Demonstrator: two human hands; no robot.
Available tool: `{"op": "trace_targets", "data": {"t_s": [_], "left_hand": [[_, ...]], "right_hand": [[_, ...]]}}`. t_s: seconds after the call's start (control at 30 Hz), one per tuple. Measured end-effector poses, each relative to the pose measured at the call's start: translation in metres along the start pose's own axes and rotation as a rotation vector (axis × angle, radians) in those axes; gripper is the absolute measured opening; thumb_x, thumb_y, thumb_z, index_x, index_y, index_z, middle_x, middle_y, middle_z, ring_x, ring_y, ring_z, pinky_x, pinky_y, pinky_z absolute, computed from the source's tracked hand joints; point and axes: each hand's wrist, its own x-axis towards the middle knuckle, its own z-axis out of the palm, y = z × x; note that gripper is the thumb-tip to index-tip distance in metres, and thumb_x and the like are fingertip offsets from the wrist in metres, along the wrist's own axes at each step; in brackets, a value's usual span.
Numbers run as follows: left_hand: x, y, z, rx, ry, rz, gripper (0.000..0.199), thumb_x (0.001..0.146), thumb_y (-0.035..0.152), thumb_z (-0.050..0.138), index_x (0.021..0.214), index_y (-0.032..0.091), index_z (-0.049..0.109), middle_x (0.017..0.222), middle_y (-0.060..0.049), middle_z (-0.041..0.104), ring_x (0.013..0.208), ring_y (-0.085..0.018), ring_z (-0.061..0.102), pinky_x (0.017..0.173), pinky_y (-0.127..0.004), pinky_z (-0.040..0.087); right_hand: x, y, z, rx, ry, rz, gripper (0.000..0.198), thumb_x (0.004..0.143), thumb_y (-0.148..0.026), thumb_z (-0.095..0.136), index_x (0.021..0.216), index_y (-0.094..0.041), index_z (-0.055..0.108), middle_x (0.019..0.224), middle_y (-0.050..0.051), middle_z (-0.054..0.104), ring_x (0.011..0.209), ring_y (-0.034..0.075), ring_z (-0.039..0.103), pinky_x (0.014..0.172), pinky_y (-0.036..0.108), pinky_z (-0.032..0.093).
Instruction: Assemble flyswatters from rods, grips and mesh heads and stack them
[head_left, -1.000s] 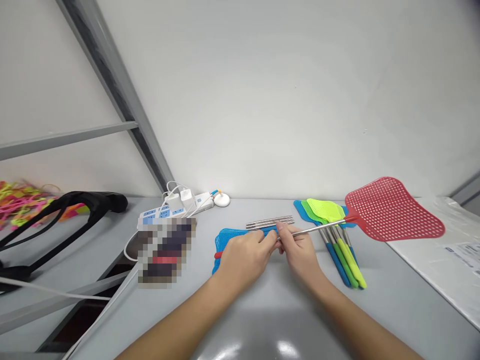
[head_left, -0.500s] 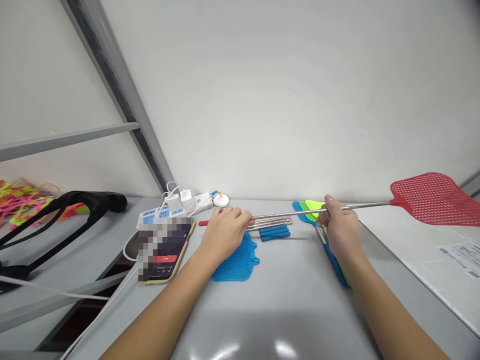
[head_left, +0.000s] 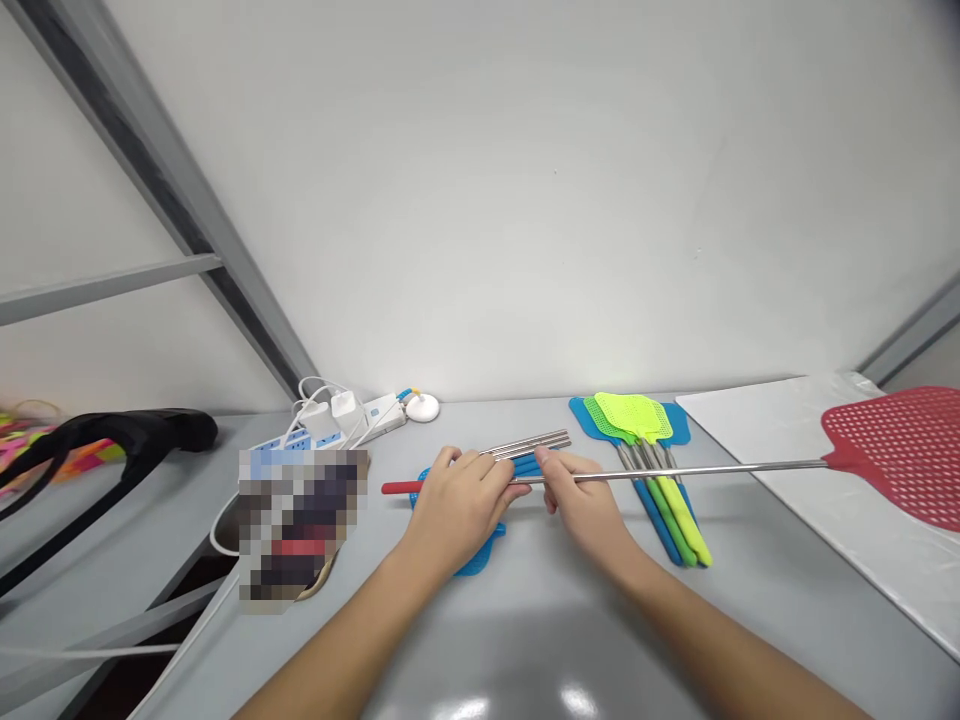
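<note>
A red fly swatter (head_left: 896, 455) with a long metal rod stretches level across the front of me, its mesh head at the far right. My left hand (head_left: 461, 500) is wrapped round its red grip end, which pokes out on the left. Close by, my right hand (head_left: 581, 500) pinches the metal rod. Under my left hand lies a blue swatter head (head_left: 474, 570), partly covered. Behind my hands rest several loose metal rods (head_left: 551, 440) and blue grips (head_left: 527, 466). Right of these, several blue, green and yellow-green fly swatters (head_left: 636, 420) lie stacked with handles towards me.
A phone (head_left: 315, 540), partly blurred, lies at the left, before a power strip (head_left: 296, 440) with chargers and cables. A round white disc (head_left: 423, 408) sits near the wall. White packaging (head_left: 787, 440) covers the right side. A black strap-like object (head_left: 150, 440) is far left.
My right hand has slid left along the rod towards my left hand. The view has shifted, and the stacked swatters now show more fully.
</note>
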Motion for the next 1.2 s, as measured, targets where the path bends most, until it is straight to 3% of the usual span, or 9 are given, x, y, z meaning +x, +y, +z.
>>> {"op": "trace_targets", "data": {"t_s": [0.1,0.33,0.53,0.73,0.93,1.2], "left_hand": [[0.001,-0.004,-0.001,0.019,0.020,0.019,0.038,0.103,0.037,0.035,0.075,0.018,0.053,0.070,-0.001,0.062,0.067,-0.018,0.055,0.069,-0.034,0.029],[0.004,-0.012,-0.006,0.008,-0.028,0.071,0.040,0.102,0.039,0.036,0.073,0.018,0.053,0.067,-0.002,0.063,0.062,-0.017,0.054,0.075,-0.035,0.032],[0.004,-0.001,-0.001,-0.008,-0.076,0.184,0.040,0.102,0.041,0.036,0.073,0.019,0.052,0.064,0.002,0.060,0.061,-0.015,0.054,0.077,-0.033,0.034],[0.003,0.002,0.002,0.003,-0.051,0.242,0.041,0.103,0.040,0.033,0.072,0.019,0.049,0.062,0.003,0.058,0.058,-0.014,0.051,0.076,-0.032,0.034],[0.003,0.000,-0.002,0.020,-0.027,0.255,0.041,0.104,0.040,0.033,0.071,0.019,0.048,0.061,0.004,0.056,0.055,-0.013,0.048,0.075,-0.031,0.034],[0.004,0.007,-0.002,0.029,0.024,0.278,0.042,0.103,0.041,0.033,0.070,0.019,0.048,0.059,0.004,0.055,0.053,-0.013,0.048,0.071,-0.030,0.034]], "right_hand": [[0.001,0.000,-0.003,-0.016,-0.026,0.001,0.054,0.094,-0.054,0.042,0.051,-0.021,0.041,0.050,-0.003,0.041,0.053,0.013,0.039,0.055,0.028,0.031],[0.000,-0.010,-0.016,-0.041,-0.102,-0.022,0.053,0.095,-0.054,0.040,0.053,-0.021,0.041,0.053,-0.002,0.042,0.055,0.014,0.040,0.055,0.028,0.029],[-0.029,-0.006,-0.049,-0.149,-0.131,0.088,0.055,0.094,-0.057,0.039,0.052,-0.021,0.038,0.054,-0.003,0.037,0.055,0.014,0.038,0.054,0.028,0.027],[-0.056,0.011,-0.097,-0.040,0.002,0.292,0.055,0.092,-0.058,0.044,0.052,-0.022,0.032,0.051,-0.003,0.035,0.054,0.014,0.037,0.056,0.030,0.029],[-0.071,0.014,-0.141,0.073,0.127,0.346,0.054,0.089,-0.056,0.052,0.053,-0.024,0.029,0.052,-0.004,0.028,0.053,0.015,0.035,0.055,0.032,0.031],[-0.080,0.011,-0.160,0.177,0.284,0.403,0.054,0.085,-0.054,0.061,0.053,-0.024,0.028,0.054,-0.006,0.022,0.051,0.014,0.032,0.052,0.031,0.034]]}}
